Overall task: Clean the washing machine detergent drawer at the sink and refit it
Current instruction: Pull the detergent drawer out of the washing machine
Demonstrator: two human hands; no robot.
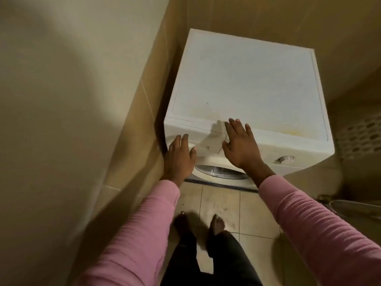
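Your left hand (179, 156) and right hand (240, 144), fingers (232, 126) straight and released, at the smooth white drawer front (206, 139), boxy matte washing machine (247, 83)

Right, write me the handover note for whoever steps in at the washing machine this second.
Left hand: open, fingers straight, at the left end of the detergent drawer front; contact unclear.
Right hand: open, holding nothing, over the drawer's right edge and the front top edge of the washing machine.
Drawer: pushed in at the machine's top-left front, above the door. No sink in view.
Done: cannot tell whether the drawer has been washed.
Left: if uncleaned, pull it out, wash it at the sink and refit it; if just refitted, check that it sits fully home.
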